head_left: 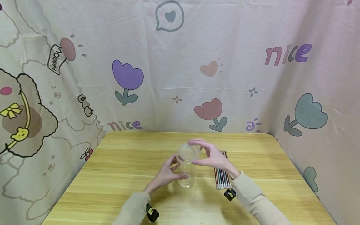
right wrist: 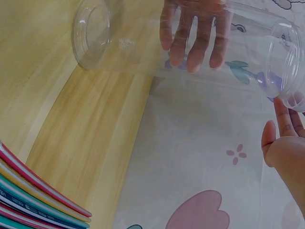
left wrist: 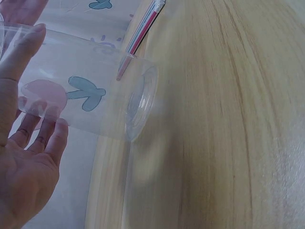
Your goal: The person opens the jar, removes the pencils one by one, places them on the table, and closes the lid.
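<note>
A clear, see-through cylindrical jar (head_left: 186, 179) stands upright in the middle of the table, or just above it; I cannot tell which. My left hand (head_left: 165, 174) grips its side, with the thumb in front and the fingers spread behind it. At the jar's mouth, my right hand (head_left: 212, 156) pinches a clear round lid (right wrist: 296, 101) by its edge, fingers at the back and thumb at the front. The lid is hard to make out against the jar's rim. Nothing is visible inside the jar (left wrist: 95, 62).
Several striped pencils (head_left: 222, 179) lie side by side under and beside my right forearm. The wooden table (head_left: 118, 175) reaches back to a printed cloth (head_left: 168, 72) hanging behind it and at both sides.
</note>
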A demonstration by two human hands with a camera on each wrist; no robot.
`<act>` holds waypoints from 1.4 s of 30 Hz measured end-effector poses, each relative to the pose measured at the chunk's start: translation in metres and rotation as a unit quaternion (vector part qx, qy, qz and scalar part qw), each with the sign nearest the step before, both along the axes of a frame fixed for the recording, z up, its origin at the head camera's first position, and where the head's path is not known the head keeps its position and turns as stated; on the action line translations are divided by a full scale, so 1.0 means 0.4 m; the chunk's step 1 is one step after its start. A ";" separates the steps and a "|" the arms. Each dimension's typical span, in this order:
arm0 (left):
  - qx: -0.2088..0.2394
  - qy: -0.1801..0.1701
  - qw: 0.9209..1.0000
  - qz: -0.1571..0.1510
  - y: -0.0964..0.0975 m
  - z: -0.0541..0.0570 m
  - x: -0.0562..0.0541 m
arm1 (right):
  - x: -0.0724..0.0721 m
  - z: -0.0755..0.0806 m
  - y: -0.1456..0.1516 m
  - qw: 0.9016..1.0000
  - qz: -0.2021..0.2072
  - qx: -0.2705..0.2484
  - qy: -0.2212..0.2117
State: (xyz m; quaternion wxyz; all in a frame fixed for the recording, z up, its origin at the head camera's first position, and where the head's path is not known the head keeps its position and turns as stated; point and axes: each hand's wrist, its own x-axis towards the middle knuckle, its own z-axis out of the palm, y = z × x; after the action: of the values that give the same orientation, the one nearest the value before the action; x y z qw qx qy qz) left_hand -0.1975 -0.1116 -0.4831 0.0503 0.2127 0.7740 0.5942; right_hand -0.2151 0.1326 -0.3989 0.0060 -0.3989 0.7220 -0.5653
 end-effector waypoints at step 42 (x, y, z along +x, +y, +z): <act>-0.003 -0.004 1.000 -0.002 0.000 0.002 0.001 | 0.003 -0.005 -0.025 0.994 -0.050 0.090 0.027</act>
State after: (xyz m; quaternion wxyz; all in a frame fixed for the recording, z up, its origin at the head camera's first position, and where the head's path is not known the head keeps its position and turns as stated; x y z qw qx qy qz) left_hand -0.1972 -0.1116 -0.4824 0.0554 0.2120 0.7748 0.5930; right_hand -0.2141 0.1225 -0.4010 -0.0063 -0.3755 0.7887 -0.4867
